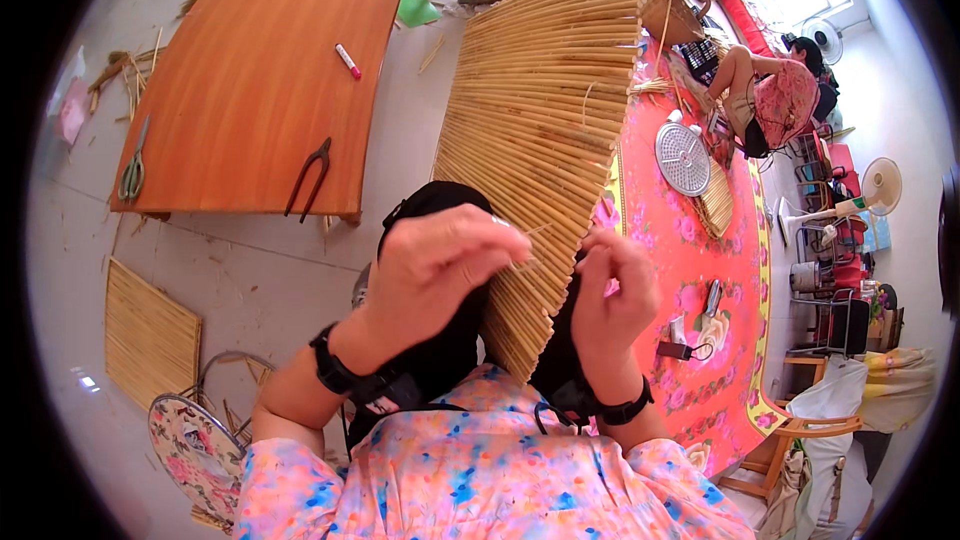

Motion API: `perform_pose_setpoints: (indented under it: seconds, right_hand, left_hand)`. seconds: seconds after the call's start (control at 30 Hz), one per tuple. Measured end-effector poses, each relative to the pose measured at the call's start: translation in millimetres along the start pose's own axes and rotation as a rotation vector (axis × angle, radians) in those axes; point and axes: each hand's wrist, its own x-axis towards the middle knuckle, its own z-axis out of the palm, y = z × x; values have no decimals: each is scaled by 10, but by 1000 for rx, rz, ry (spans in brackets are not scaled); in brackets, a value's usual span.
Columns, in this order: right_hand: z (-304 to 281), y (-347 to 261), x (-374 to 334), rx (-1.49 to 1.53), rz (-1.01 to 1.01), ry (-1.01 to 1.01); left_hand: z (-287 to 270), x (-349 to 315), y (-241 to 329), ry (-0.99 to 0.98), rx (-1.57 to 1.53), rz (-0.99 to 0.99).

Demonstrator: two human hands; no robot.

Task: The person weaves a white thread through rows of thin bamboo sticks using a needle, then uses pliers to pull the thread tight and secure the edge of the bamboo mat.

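Note:
A long mat of thin yellow-brown stalks (540,90) slants across my lap, its near end narrow and its right edge uneven. Over its left side hovers my left hand (440,265), closed, thumb and fingers pinched together; a thin pale strand (541,231) shows at the fingertips. At the mat's right edge my right hand (618,285) is closed with curled fingers. Whatever it pinches there is hidden by the fingers. Farther up the mat, a small loop of strand (587,100) sticks up.
To the left stands an orange-brown wooden table (250,70) with scissors (133,165), dark pliers (309,177) and a marker (348,61). A red floral cloth (690,290) spreads at right, bearing a round grey tray (683,158). Another person (780,100) sits beyond. A smaller mat (150,325) lies lower left.

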Motion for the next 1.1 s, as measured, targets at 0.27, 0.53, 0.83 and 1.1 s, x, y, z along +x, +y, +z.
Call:
perform_pose_setpoints:
  seconds: [0.27,0.53,0.83,1.1]
  right_hand:
    - [18,261,104,52,282,-68]
    - [91,373,77,108,298,-149]
    - [143,345,30,40,309,-193]
    - [122,304,77,-22,295,-121]
  left_hand:
    - [-1621,120,382,454,-571,-119]
    - [-1281,-13,237,765,267,-14]
    - [490,-21,-635,108,448,-158]
    - [-158,41,-469,-299,61,-758]
